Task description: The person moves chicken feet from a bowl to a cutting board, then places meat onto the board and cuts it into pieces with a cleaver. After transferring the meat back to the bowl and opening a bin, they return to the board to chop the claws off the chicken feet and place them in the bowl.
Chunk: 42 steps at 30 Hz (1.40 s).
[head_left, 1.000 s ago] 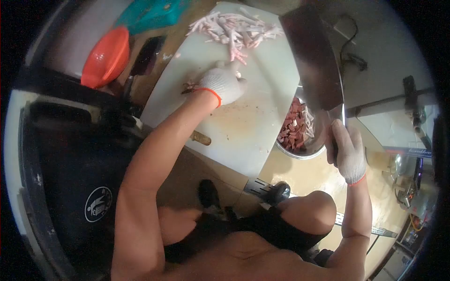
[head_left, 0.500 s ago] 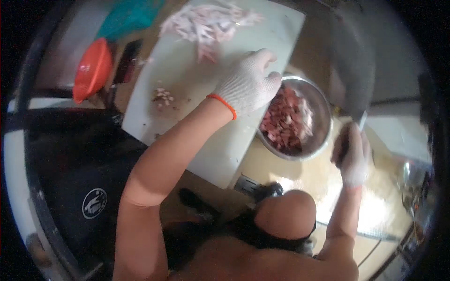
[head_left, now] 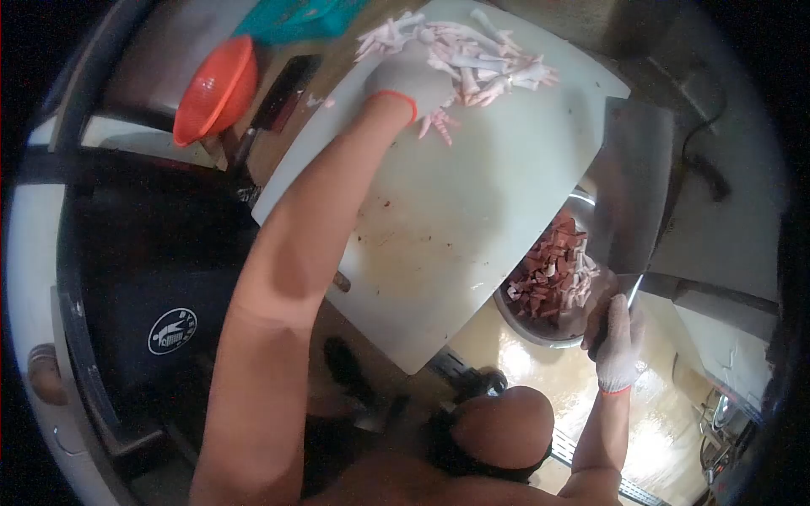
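Observation:
My left hand point(head_left: 413, 80), in a white knit glove with a red cuff, reaches over the near left side of a pile of chicken feet point(head_left: 485, 63) at the far end of the white cutting board point(head_left: 422, 219). Its fingers are hidden behind the back of the glove. Gloved too, my right hand point(head_left: 620, 346) is wrapped round the handle of a large cleaver point(head_left: 634, 185), blade pointing away from me. Beneath and left of the blade, a metal bowl point(head_left: 544, 337) holds chopped reddish meat point(head_left: 548, 266) and pale pieces, partly covered by the board's edge.
At the upper left are a red plastic basket point(head_left: 218, 88), a teal bag point(head_left: 308, 21) and a second dark cleaver point(head_left: 291, 84). A black surface with a round white logo point(head_left: 173, 331) lies at the left. Metal utensils point(head_left: 717, 438) stand at the lower right.
My left hand has moved from beside the bowl to the feet pile. The cleaver's blade shows more clearly near the board. Small scraps no longer show on the board's left part, and the view has shifted.

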Each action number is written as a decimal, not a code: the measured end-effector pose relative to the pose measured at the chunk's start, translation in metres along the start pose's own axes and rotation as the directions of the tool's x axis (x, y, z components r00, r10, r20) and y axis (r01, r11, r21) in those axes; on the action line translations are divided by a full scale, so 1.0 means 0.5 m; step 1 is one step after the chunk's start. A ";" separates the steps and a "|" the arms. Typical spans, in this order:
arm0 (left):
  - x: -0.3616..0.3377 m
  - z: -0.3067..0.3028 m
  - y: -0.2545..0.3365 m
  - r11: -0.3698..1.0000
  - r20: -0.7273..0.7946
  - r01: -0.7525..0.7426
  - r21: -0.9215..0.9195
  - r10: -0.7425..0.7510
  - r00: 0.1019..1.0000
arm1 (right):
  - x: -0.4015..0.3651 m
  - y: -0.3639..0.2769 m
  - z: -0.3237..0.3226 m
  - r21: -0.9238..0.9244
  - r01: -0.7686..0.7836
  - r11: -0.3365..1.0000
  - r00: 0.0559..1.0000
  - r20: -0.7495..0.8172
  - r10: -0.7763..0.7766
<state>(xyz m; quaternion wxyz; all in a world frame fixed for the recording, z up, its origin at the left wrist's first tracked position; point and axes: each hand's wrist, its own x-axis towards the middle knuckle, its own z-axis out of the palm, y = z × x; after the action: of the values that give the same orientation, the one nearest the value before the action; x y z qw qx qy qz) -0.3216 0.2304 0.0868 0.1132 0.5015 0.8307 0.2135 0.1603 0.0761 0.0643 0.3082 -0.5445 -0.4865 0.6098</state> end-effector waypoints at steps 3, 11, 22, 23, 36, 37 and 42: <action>0.014 -0.034 -0.044 0.978 -0.093 -0.156 0.136 0.169 0.981 | -0.012 -0.027 0.058 0.001 0.051 0.999 0.995 0.089 -0.051; -0.420 -0.172 -0.119 0.821 0.461 0.297 -0.488 -0.046 0.886 | -0.016 -0.174 0.179 -0.552 0.243 0.798 0.960 0.252 -0.117; -0.545 -0.132 -0.231 0.939 0.188 -0.124 -0.320 0.191 0.963 | -0.042 -0.273 0.389 -0.648 0.532 0.545 0.845 0.441 -0.301; -0.543 -0.131 -0.237 0.933 0.167 -0.152 -0.328 0.215 0.962 | -0.013 -0.232 0.393 -0.725 0.563 0.396 0.826 0.504 -0.253; -0.501 -0.149 -0.249 0.962 0.227 -0.126 -0.242 0.182 0.957 | -0.020 -0.230 0.452 -0.696 0.655 0.295 0.756 0.598 -0.266; -0.505 -0.167 -0.240 0.968 0.286 -0.049 -0.248 0.121 0.951 | -0.025 -0.245 0.454 -0.693 0.659 0.294 0.752 0.600 -0.271; -0.569 -0.159 -0.257 0.957 0.214 -0.092 -0.276 0.155 0.965 | -0.041 -0.263 0.410 -0.751 0.507 0.423 0.862 0.449 -0.237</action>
<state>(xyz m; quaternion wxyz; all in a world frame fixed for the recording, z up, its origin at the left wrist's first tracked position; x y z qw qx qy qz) -0.3204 -0.0920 0.0894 0.2619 0.5547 0.7427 0.2686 -0.0531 0.0491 0.1803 0.0595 -0.4104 -0.8670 0.2763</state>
